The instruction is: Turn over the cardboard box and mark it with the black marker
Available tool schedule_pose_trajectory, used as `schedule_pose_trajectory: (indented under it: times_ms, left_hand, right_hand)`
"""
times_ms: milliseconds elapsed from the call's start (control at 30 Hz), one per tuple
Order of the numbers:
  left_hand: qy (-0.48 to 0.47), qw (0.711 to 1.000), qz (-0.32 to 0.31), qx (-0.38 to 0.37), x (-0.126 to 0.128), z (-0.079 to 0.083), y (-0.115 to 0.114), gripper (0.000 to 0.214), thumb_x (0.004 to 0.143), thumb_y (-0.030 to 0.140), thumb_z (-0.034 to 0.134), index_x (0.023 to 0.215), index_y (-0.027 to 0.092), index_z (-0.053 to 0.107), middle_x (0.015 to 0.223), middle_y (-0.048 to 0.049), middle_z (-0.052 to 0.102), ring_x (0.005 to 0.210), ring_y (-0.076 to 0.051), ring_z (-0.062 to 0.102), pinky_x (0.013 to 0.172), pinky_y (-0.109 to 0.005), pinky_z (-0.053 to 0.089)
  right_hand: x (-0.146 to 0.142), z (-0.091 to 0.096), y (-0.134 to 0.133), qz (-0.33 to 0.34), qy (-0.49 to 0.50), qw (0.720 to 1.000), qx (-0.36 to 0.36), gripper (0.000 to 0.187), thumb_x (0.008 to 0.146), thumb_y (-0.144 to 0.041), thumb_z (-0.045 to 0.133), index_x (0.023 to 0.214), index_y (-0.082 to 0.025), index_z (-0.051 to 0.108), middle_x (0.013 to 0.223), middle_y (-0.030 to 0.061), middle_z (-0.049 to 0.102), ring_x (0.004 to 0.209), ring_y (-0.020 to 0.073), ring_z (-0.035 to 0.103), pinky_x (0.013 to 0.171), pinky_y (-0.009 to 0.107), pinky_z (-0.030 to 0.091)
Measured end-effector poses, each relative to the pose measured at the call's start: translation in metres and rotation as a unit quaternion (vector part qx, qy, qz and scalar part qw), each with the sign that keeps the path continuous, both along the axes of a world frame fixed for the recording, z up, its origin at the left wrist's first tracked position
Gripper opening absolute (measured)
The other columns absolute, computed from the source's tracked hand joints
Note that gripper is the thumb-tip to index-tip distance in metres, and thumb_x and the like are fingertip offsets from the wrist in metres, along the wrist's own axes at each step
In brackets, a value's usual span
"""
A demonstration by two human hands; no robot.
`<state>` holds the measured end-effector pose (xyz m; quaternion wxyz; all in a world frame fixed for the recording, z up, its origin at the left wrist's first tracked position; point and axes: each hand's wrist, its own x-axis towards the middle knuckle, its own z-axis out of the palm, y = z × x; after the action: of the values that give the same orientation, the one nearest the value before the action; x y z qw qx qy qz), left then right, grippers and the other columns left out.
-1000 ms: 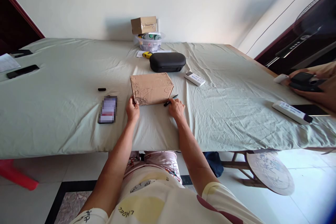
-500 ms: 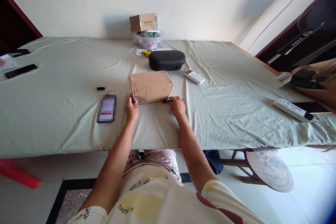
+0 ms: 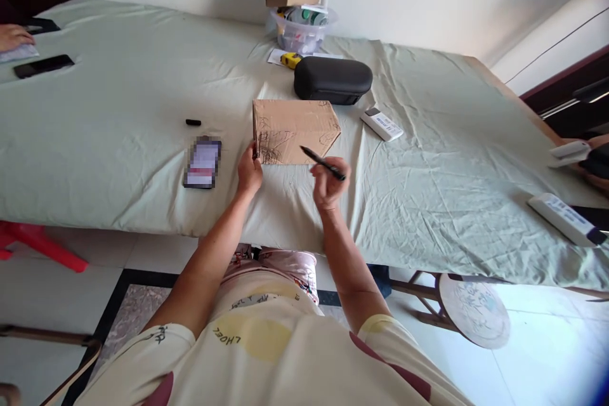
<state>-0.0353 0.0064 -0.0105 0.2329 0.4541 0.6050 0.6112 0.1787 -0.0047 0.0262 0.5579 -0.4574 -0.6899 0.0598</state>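
So the right hand [image 3: 330, 184] has a black pen [image 3: 322, 162] pinched in its fingers, slim end aimed up and left from that grip, over the near right part of the cardboard box [image 3: 297, 124]. Can't tell if the tip's actually touching. The box sits on the tabletop [image 3: 419, 203] just ahead of that grip and mostly to its left, long axis running left-right, so the pen slants across it. Left hand [image 3: 250, 171] is the closer one to the darkest scribbles, up against the box's near left corner; its fingers are partly hidden, so no clue whether it's pinching or just resting there. Writing-wise, the box has pen scrawls, nothing I can read. The small white pack [image 3: 382, 125], ahead and right of the pen grip, has a printed label too tiny to make out. Shirt [image 3: 285, 368], back toward the body, says something like "LHOEC". No brands I can read.
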Motion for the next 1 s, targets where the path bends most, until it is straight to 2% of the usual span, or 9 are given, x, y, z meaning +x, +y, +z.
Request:
schedule_pose_trajectory:
  times_ms: [100, 133, 200, 300, 400, 533, 667, 800, 1000]
  left_hand:
    - [0.027, 1.000, -0.004, -0.007, -0.002, 0.002, -0.002, 0.051, 0.088, 0.001, 0.053, 0.133, 0.021, 0.064, 0.131, -0.0091, 0.073, 0.130, -0.026, 0.065, 0.121, -0.042, 0.045]
    - [0.028, 1.000, -0.006, -0.008, -0.002, 0.003, -0.002, 0.050, 0.088, 0.000, 0.052, 0.132, 0.020, 0.064, 0.131, -0.0093, 0.073, 0.129, -0.026, 0.065, 0.120, -0.041, 0.045]
    - [0.022, 1.000, -0.006, -0.008, -0.002, 0.005, -0.003, 0.049, 0.088, 0.000, 0.050, 0.131, 0.018, 0.064, 0.130, -0.0100, 0.073, 0.128, -0.025, 0.066, 0.119, -0.040, 0.046]
    - [-0.003, 1.000, -0.002, 0.009, 0.000, 0.006, -0.003, 0.047, 0.089, 0.000, 0.049, 0.130, 0.018, 0.064, 0.130, -0.0104, 0.073, 0.126, -0.023, 0.066, 0.118, -0.038, 0.047]
    - [-0.075, 0.997, 0.006, 0.026, 0.001, 0.004, 0.000, 0.045, 0.092, 0.002, 0.044, 0.130, 0.019, 0.062, 0.127, -0.0102, 0.073, 0.122, -0.021, 0.069, 0.110, -0.036, 0.055]
    - [-0.174, 0.982, 0.068, 0.012, -0.006, -0.002, 0.006, 0.035, 0.098, 0.011, 0.042, 0.127, 0.019, 0.060, 0.121, -0.0125, 0.073, 0.117, -0.020, 0.072, 0.102, -0.035, 0.058]
    - [-0.190, 0.975, 0.107, 0.043, -0.013, -0.005, 0.008, 0.031, 0.098, 0.016, 0.044, 0.125, 0.018, 0.059, 0.120, -0.0130, 0.072, 0.116, -0.020, 0.072, 0.103, -0.037, 0.058]
    - [-0.164, 0.974, 0.140, 0.073, -0.011, -0.002, 0.004, 0.029, 0.097, 0.018, 0.044, 0.121, 0.019, 0.061, 0.118, -0.0113, 0.071, 0.115, -0.019, 0.071, 0.101, -0.034, 0.058]
    - [-0.169, 0.972, 0.151, 0.067, -0.009, -0.001, 0.003, 0.022, 0.097, 0.027, 0.047, 0.112, 0.020, 0.062, 0.110, -0.0098, 0.070, 0.104, -0.019, 0.071, 0.092, -0.033, 0.058]
  right_hand:
    - [-0.029, -0.002, -0.015, 0.172, -0.062, 0.983, 0.027, 0.028, 0.105, -0.045, 0.048, 0.121, -0.029, 0.064, 0.101, 0.0095, 0.068, 0.097, 0.0231, 0.071, 0.088, 0.041, 0.061]
    - [-0.036, -0.001, -0.017, 0.207, -0.089, 0.974, 0.023, 0.026, 0.105, -0.044, 0.050, 0.119, -0.029, 0.065, 0.103, 0.0097, 0.069, 0.099, 0.0227, 0.071, 0.087, 0.040, 0.061]
    - [-0.044, 0.001, -0.019, 0.229, -0.128, 0.965, 0.009, 0.024, 0.105, -0.042, 0.050, 0.117, -0.028, 0.066, 0.106, 0.0098, 0.071, 0.100, 0.0215, 0.071, 0.086, 0.036, 0.060]
    - [-0.048, 0.003, -0.016, 0.209, -0.139, 0.968, -0.004, 0.024, 0.106, -0.039, 0.049, 0.117, -0.027, 0.066, 0.108, 0.0097, 0.072, 0.101, 0.0207, 0.071, 0.088, 0.035, 0.060]
    - [-0.046, 0.003, -0.013, 0.186, -0.136, 0.973, -0.023, 0.024, 0.106, -0.038, 0.048, 0.117, -0.027, 0.067, 0.109, 0.0098, 0.073, 0.101, 0.0208, 0.071, 0.090, 0.035, 0.059]
    - [-0.046, -0.002, -0.011, 0.160, -0.167, 0.971, -0.061, 0.026, 0.106, -0.041, 0.049, 0.112, -0.025, 0.069, 0.103, 0.0095, 0.075, 0.095, 0.0207, 0.071, 0.089, 0.033, 0.057]
    - [-0.053, -0.005, -0.011, 0.186, -0.187, 0.961, -0.087, 0.026, 0.105, -0.041, 0.051, 0.112, -0.025, 0.070, 0.103, 0.0095, 0.078, 0.097, 0.0223, 0.073, 0.092, 0.035, 0.058]
    - [-0.057, -0.003, -0.010, 0.225, -0.151, 0.962, -0.039, 0.027, 0.107, -0.037, 0.048, 0.118, -0.026, 0.070, 0.113, 0.0103, 0.077, 0.104, 0.0204, 0.074, 0.092, 0.032, 0.058]
    - [-0.037, 0.001, -0.011, 0.150, -0.046, 0.986, 0.062, 0.018, 0.104, -0.032, 0.054, 0.114, -0.025, 0.067, 0.096, 0.0079, 0.074, 0.083, 0.0185, 0.072, 0.076, 0.033, 0.058]
